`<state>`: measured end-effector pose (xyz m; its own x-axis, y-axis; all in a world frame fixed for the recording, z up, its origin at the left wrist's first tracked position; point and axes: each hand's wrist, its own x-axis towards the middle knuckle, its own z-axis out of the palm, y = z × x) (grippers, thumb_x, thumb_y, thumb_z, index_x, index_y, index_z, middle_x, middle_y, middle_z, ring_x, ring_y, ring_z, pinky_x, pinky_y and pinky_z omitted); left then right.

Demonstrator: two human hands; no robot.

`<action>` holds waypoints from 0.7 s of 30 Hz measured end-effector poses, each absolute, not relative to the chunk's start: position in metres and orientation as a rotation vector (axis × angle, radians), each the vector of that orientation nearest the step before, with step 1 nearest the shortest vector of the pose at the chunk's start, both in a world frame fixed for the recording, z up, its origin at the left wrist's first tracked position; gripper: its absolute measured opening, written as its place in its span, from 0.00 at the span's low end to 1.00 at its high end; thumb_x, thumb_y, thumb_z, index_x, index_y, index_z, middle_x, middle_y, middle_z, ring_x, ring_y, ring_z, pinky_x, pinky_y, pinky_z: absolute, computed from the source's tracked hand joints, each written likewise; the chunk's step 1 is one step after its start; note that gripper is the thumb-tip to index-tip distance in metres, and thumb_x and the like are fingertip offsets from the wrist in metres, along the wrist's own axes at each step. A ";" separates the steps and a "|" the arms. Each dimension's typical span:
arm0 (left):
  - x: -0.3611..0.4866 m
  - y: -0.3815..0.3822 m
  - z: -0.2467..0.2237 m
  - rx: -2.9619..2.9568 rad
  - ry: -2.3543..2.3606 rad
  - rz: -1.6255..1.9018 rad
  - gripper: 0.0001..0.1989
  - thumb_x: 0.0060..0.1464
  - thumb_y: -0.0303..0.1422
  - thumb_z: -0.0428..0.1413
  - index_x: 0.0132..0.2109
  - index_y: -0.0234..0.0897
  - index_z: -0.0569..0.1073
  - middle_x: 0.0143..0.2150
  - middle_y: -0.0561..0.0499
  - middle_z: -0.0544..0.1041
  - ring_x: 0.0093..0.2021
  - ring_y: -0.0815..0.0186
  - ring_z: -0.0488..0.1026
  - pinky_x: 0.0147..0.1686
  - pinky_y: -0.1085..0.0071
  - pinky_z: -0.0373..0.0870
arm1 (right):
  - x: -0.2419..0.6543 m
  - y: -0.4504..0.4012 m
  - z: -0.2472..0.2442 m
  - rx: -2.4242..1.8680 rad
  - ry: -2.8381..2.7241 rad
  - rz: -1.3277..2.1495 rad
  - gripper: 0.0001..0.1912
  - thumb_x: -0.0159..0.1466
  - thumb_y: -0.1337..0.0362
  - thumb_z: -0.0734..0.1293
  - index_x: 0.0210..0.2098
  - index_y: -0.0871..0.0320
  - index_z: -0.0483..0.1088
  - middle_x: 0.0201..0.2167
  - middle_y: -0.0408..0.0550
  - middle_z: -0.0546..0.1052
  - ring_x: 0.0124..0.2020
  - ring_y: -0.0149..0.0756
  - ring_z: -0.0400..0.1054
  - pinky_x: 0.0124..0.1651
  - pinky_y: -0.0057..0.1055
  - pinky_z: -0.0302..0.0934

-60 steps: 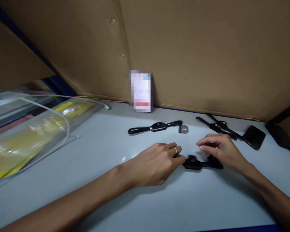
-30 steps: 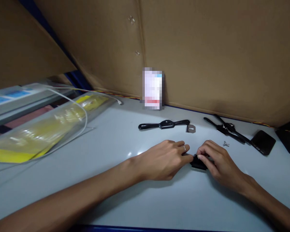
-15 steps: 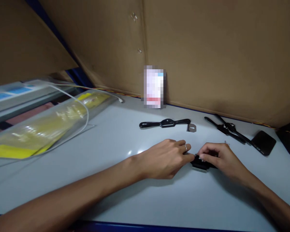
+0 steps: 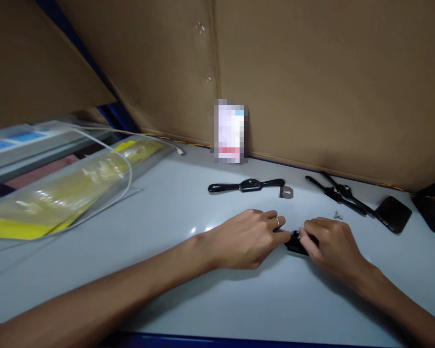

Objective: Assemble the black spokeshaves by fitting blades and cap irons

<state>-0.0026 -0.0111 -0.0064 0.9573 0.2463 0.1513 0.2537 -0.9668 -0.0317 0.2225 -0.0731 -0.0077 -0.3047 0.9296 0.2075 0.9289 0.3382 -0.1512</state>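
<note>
A black spokeshave (image 4: 296, 247) lies low over the table between my two hands, its handles mostly covered. My left hand (image 4: 255, 238) is closed on its left side, with a ring on one finger. On the other side, my right hand (image 4: 335, 245) is curled palm down around it, thumb beside the small shiny screw part on the body. Some small silver screws (image 4: 338, 216) lie just beyond my right hand. Farther back is another black spokeshave (image 4: 251, 185), with a flat metal blade (image 4: 286, 192) at its right end.
Two more black spokeshaves (image 4: 335, 194) lie crossed at the right, near a black phone-like object (image 4: 394, 213). A blurred-out bright panel (image 4: 230, 131) leans on the cardboard wall (image 4: 329, 87). Plastic-wrapped yellow material (image 4: 68, 193) and a white cable (image 4: 131, 169) occupy the left.
My right hand has turned from a pinch over the spokeshave's body to a palm-down curl around its right side, uncovering the screws behind. My left hand stays almost still.
</note>
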 end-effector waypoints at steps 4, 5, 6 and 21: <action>-0.002 -0.011 -0.006 -3.057 -0.392 -0.218 0.06 0.57 0.23 0.54 0.40 0.37 0.71 0.36 0.48 0.73 0.34 0.61 0.69 0.26 0.62 0.57 | 0.229 -0.067 0.005 -1.595 -2.115 0.358 0.12 0.68 0.61 0.63 0.30 0.56 0.73 0.27 0.45 0.75 0.26 0.34 0.65 0.31 0.33 0.54; -0.002 -0.011 -0.006 -3.057 -0.393 -0.219 0.06 0.56 0.23 0.55 0.40 0.37 0.71 0.36 0.48 0.73 0.34 0.61 0.69 0.26 0.62 0.57 | 0.230 -0.066 0.006 -1.547 -2.088 0.479 0.09 0.67 0.61 0.64 0.33 0.55 0.75 0.28 0.45 0.77 0.28 0.34 0.67 0.32 0.32 0.56; -0.002 -0.011 -0.006 -3.057 -0.393 -0.219 0.06 0.56 0.23 0.55 0.41 0.37 0.71 0.36 0.48 0.73 0.34 0.61 0.69 0.26 0.63 0.57 | 0.230 -0.064 0.007 -1.503 -2.073 0.590 0.08 0.66 0.62 0.65 0.36 0.54 0.77 0.30 0.45 0.79 0.30 0.35 0.69 0.33 0.31 0.58; -0.001 -0.009 -0.008 -3.038 -0.375 -0.268 0.05 0.57 0.25 0.56 0.41 0.37 0.71 0.36 0.48 0.74 0.33 0.62 0.69 0.27 0.64 0.58 | 0.224 -0.073 -0.008 -1.437 -2.363 -0.008 0.15 0.68 0.68 0.60 0.24 0.55 0.60 0.21 0.42 0.67 0.23 0.31 0.57 0.30 0.33 0.49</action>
<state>-0.0010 -0.0094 -0.0080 0.9551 0.2350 0.1806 0.2470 -0.9679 -0.0464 0.2236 -0.0728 -0.0085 -0.4095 0.8557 0.3165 0.8578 0.4792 -0.1858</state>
